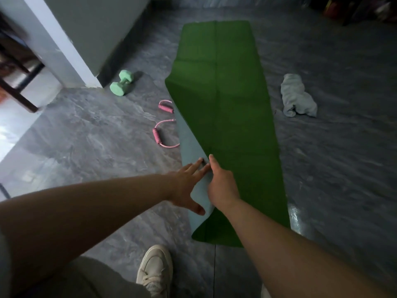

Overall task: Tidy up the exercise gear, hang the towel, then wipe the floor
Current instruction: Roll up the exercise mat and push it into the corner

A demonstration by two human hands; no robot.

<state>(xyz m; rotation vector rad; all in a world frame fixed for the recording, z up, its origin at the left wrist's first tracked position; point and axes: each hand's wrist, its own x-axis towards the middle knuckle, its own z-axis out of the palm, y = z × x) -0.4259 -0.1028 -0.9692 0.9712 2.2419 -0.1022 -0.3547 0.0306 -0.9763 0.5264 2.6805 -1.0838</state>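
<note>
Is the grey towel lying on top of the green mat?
No, the grey towel lies crumpled on the floor beside the green mat, apart from it.

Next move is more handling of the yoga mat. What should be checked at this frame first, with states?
1. Left hand flat on the turned-over blue underside of the yoga mat: ok.
2. Right hand at the fold line, actually gripping it: cannot tell.
3. Pink jump rope clear of the mat: not ok, its cords vanish behind the turned-over edge.
4. Grey towel off the mat: ok, crumpled on the floor apart from it.
5. Green dumbbell out of the way: ok, by the wall corner.
</note>
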